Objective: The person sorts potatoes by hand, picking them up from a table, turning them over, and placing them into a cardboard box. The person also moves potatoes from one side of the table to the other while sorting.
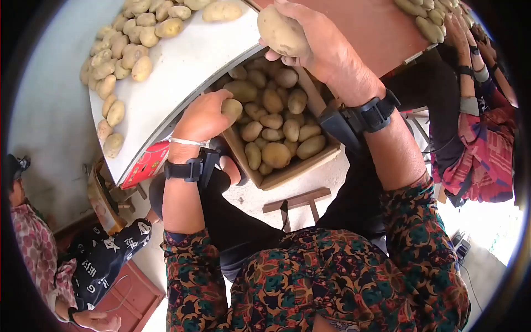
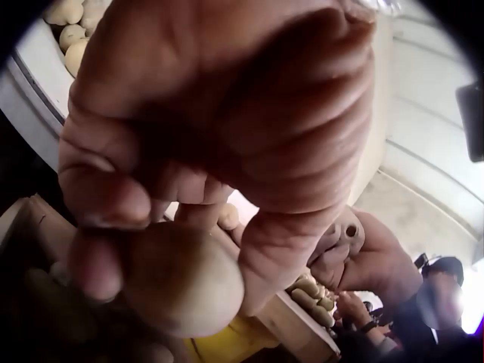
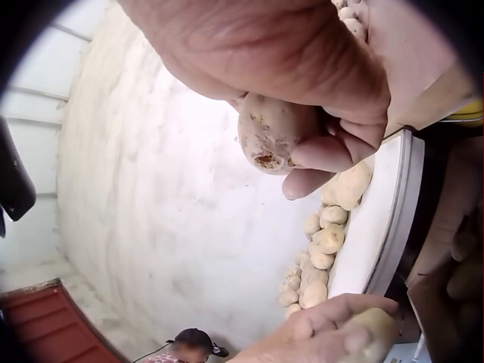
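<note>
The left hand (image 1: 200, 117) grips a small potato (image 1: 232, 108) over the left edge of a cardboard box (image 1: 326, 155) filled with potatoes (image 1: 276, 155). In the left wrist view, fingertips and thumb pinch that potato (image 2: 183, 280). Raised above the far side of the box, the right hand (image 1: 329, 52) holds a larger potato (image 1: 282, 32). A brown blemish shows on the end of this potato (image 3: 276, 134) in the right wrist view, with the fingers (image 3: 325, 157) curled round it.
Left of the box is a white curved tabletop (image 1: 182, 61) with many potatoes (image 1: 133, 55) along its far-left side. A reddish table (image 1: 359, 27) stands beyond, with more potatoes (image 1: 428, 25) and other people's hands at the right. A person (image 1: 38, 232) sits at the left.
</note>
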A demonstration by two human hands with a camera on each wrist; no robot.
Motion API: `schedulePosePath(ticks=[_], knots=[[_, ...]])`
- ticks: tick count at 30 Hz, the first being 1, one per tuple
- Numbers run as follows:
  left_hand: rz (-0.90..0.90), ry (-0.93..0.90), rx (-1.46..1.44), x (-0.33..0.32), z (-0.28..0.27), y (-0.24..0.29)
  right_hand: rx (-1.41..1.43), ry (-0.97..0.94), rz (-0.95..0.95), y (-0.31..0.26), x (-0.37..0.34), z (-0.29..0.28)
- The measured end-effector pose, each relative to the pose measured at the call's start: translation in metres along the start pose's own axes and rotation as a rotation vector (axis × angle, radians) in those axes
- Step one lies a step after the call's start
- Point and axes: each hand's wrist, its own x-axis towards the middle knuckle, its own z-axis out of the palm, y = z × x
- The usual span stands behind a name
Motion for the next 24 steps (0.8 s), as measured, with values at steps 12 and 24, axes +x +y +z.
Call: schedulePosePath(ticks=[12,24], knots=[[-0.057,0.141,0.137,0.001,-0.007,-0.009,-0.489,0.048,0.023,0.012,0.003,-0.006],[-0.119,0.114,0.127,0.001,-0.012,-0.003,-1.762,-0.225,0.295,0.024,-0.014,-0.011]])
